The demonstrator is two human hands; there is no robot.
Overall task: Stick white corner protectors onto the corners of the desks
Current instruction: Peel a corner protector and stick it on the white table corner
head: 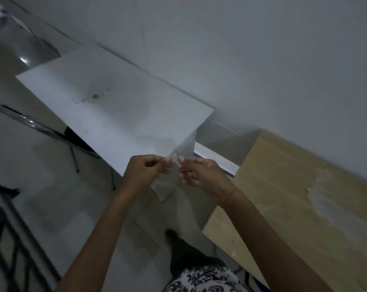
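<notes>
A white desk (107, 106) runs from the upper left toward frame centre, set against a pale wall (262, 49), with a small greenish stain (95, 96) on its top. At lower right stands a wooden desk (294, 197) with a worn, whitish patch. A chair (52, 131) sits under the white desk's left edge, on a glossy tiled floor (41, 197). At centre, just above the white desk's near corner, the left hand (144, 173) and right hand (201, 173) each pinch a small translucent protector (174, 161) between them with curled fingers.
</notes>
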